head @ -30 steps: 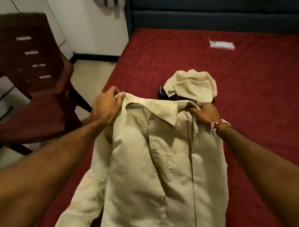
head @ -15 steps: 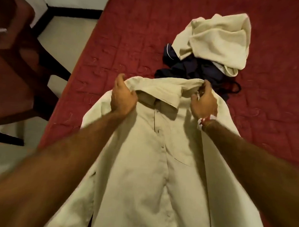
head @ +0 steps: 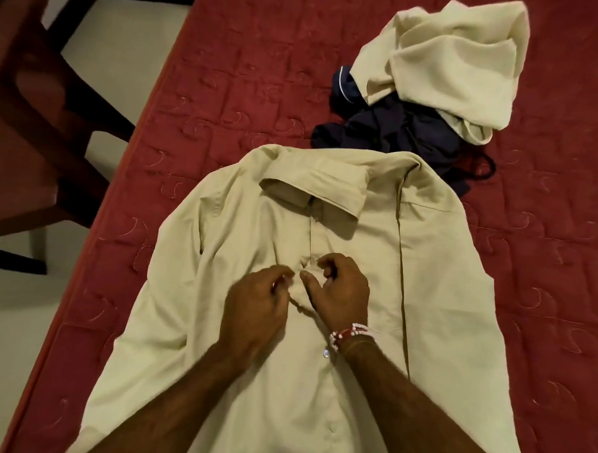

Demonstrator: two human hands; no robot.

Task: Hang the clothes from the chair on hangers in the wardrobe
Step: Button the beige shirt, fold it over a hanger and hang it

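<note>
Both forearms reach in from the near edge and meet at the upper chest of the shirt [head: 318,381]. The left hand [head: 256,306] has its fingers curled, pinching the front placket; its fingertips are blurred. The right hand [head: 339,289] is knuckles up, thumb and curled fingers pinching the same fold, with a beaded bracelet [head: 349,334] at the wrist. The shirt lies flat on the red bed cover [head: 263,70], collar away. Beyond it is a cream garment [head: 448,61] over a navy garment [head: 391,127]. The chair [head: 28,111] stands left.
</note>
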